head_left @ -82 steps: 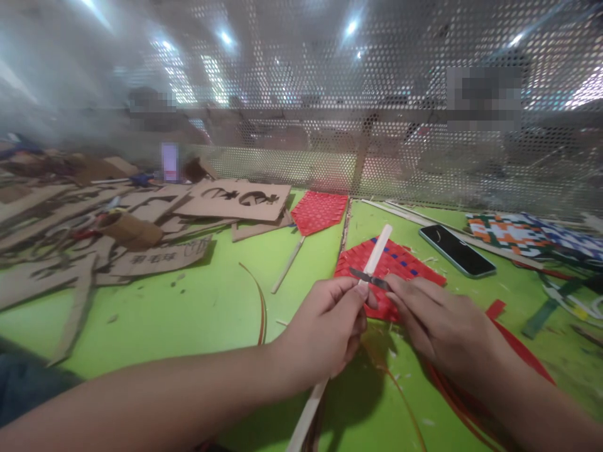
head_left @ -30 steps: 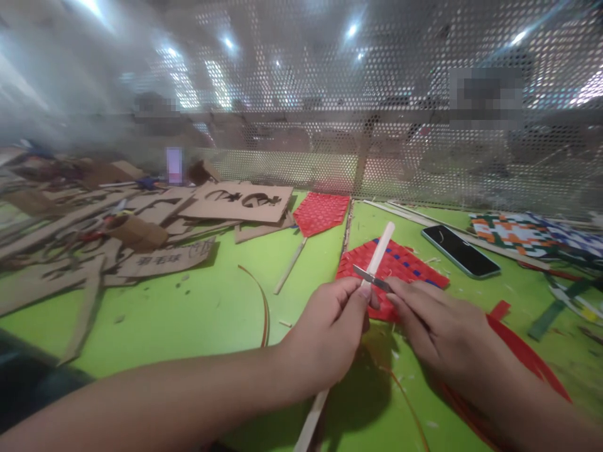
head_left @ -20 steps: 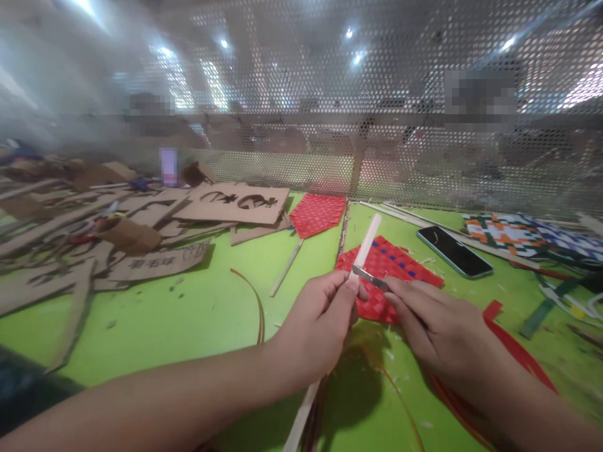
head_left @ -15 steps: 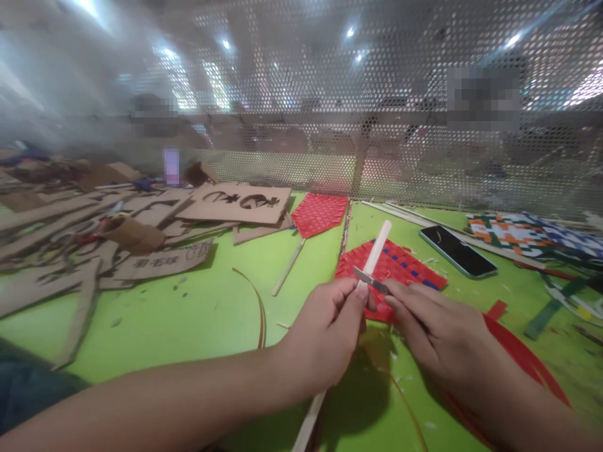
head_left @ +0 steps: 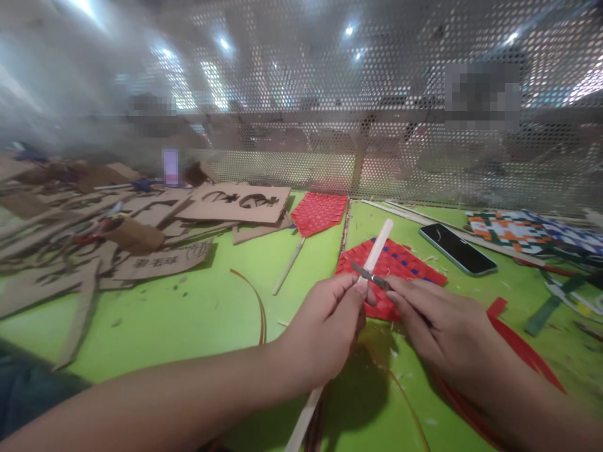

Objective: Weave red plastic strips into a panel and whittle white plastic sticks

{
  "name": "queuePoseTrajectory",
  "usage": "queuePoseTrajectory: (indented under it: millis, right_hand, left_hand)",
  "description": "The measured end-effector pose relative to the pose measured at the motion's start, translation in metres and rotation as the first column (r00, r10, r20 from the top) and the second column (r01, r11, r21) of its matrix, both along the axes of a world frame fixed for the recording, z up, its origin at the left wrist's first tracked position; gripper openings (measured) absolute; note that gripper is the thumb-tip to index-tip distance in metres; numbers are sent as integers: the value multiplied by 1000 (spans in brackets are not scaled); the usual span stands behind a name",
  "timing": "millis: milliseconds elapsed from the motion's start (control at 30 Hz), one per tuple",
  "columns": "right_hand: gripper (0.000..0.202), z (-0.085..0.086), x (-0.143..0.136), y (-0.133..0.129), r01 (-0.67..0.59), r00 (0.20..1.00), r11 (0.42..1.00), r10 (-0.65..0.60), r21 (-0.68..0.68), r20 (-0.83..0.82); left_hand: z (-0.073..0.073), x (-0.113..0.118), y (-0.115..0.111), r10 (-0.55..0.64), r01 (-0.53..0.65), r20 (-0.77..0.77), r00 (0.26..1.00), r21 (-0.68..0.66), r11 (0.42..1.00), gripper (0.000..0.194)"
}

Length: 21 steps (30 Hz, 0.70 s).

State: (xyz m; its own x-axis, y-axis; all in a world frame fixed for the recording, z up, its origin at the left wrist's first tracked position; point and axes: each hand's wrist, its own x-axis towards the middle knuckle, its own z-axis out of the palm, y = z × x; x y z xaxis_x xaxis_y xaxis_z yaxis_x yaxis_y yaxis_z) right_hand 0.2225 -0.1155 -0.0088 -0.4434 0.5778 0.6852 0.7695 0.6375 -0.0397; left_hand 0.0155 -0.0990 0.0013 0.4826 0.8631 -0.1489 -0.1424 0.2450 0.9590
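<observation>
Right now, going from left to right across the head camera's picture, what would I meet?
Cardboard tube → cardboard sheet with cut-outs → left hand → small metal blade → right hand → orange, green and white woven piece.

A phone [head_left: 458,249] and cardboard pieces [head_left: 162,263] lie on a green table [head_left: 198,326] before perforated mesh [head_left: 301,129].

On the distant table [head_left: 202,320] I read one inscription: the Chinese characters 羽毛球 ("badminton"), in dark strokes on a brown cardboard piece [head_left: 183,266] lying toward the left. The three characters form a single row, the first slightly blurred. To their right, on the same piece, I see further dark line marks [head_left: 196,251], too indistinct for me to read.
</observation>
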Motion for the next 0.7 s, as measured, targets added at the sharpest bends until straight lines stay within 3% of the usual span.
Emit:
queuePoseTrajectory:
  millis: [200,433,700]
  right_hand:
    - [31,-3,3,0,25,1000,1000,-25,1,10]
    - [28,-2,5,1,35,999,999,-35,-40,-16]
    - [30,-1,-6,-5,19,1000,1000,-19,13,-14]
  left_hand:
    - [-4,0,2,5,-5,-22,1000,34,999,31]
    - [4,-6,5,64,-57,-56,996,111,992,34]
    - [-3,-3,-2,-15,34,-117,993,157,987,37]
